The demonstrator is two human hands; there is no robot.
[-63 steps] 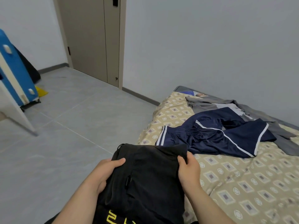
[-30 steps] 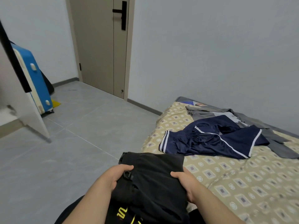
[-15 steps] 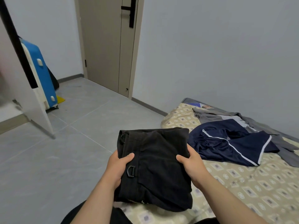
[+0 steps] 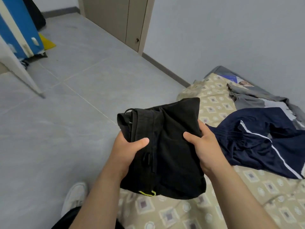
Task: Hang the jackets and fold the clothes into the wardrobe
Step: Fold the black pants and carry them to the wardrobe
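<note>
A folded black garment (image 4: pixel 171 146) with a yellow-green trim at its lower edge is held up in front of me, above the bed's near corner. My left hand (image 4: pixel 127 149) grips its left side, thumb on top. My right hand (image 4: pixel 204 149) grips its right side the same way. Navy track trousers (image 4: pixel 264 142) with white stripes lie crumpled on the bed to the right. A grey garment (image 4: pixel 252 98) lies behind them near the wall.
The bed (image 4: pixel 231 204) has a beige patterned sheet. A white wardrobe door (image 4: pixel 18 70) stands open at the far left, with a blue suitcase (image 4: pixel 18 28) behind it. A beige room door (image 4: pixel 115 19) is at the back. Grey tiled floor (image 4: pixel 57 121) lies between; my white shoe (image 4: pixel 74 197) is on it.
Both hands have lifted the folded black garment off the bed and hold it higher. My view has tipped downward, so my shoe shows.
</note>
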